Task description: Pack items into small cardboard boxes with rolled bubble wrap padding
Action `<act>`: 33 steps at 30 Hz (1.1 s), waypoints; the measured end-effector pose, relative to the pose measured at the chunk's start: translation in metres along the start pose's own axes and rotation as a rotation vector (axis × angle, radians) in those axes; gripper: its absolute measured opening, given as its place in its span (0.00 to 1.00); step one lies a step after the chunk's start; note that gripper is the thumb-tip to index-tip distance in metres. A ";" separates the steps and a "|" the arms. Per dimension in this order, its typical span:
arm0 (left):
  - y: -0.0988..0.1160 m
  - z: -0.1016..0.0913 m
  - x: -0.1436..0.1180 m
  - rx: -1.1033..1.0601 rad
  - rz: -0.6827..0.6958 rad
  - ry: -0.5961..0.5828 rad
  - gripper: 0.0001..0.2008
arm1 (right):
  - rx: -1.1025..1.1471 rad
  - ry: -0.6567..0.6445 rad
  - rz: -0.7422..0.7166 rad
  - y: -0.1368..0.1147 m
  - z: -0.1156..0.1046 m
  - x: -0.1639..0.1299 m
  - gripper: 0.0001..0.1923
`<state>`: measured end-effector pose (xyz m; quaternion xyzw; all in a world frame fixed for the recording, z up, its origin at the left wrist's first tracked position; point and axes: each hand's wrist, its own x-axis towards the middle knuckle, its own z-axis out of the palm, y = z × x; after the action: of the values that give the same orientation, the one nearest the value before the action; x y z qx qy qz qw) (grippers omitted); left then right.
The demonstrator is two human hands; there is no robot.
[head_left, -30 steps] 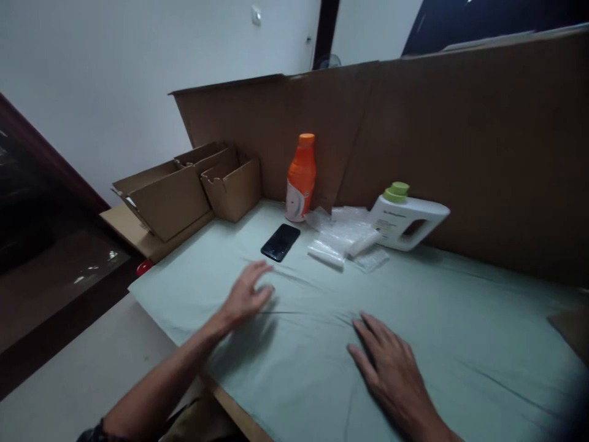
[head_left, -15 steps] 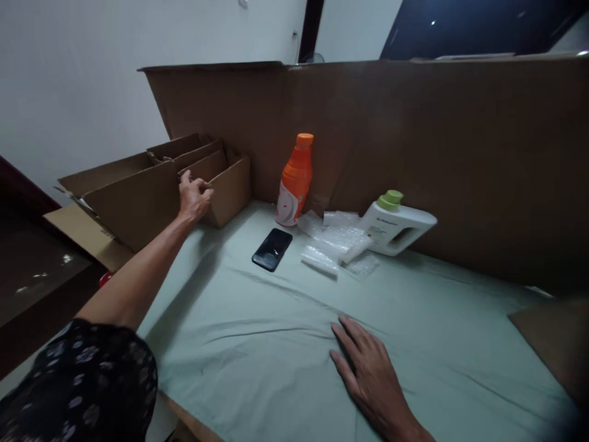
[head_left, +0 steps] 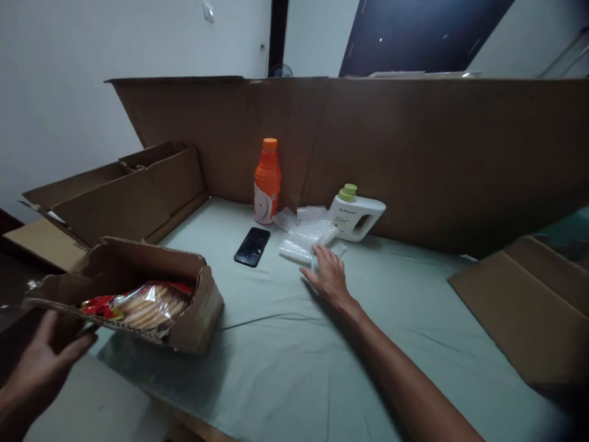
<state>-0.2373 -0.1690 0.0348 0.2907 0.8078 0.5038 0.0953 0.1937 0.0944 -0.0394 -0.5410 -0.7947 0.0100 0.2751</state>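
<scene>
My left hand is at the lower left, at the near left end of a small open cardboard box. Its thumb lies along the box's side, and part of its grip is hidden in shadow. The box is tilted over the table's near edge and holds a clear and red packet of round, flat biscuit-like pieces. My right hand reaches to the near edge of some crumpled bubble wrap, fingertips on it and thumb apart. A white bottle with a green cap stands just behind the wrap.
An orange bottle stands behind a black phone on the green cloth. A longer open carton is at the back left. Tall cardboard walls the back; another cardboard piece lies right.
The small box has come from the back left to the near left edge with my left hand. My right hand has moved forward from the cloth to the bubble wrap. The view has shifted.
</scene>
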 end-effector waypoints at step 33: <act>0.031 0.175 -0.117 -0.144 0.238 -0.723 0.23 | 0.228 -0.038 0.388 0.061 -0.095 -0.101 0.21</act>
<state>-0.0525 -0.0924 -0.0377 0.5338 0.6454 0.4318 0.3348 0.3153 0.0060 -0.0207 -0.6489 -0.6746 0.1626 0.3123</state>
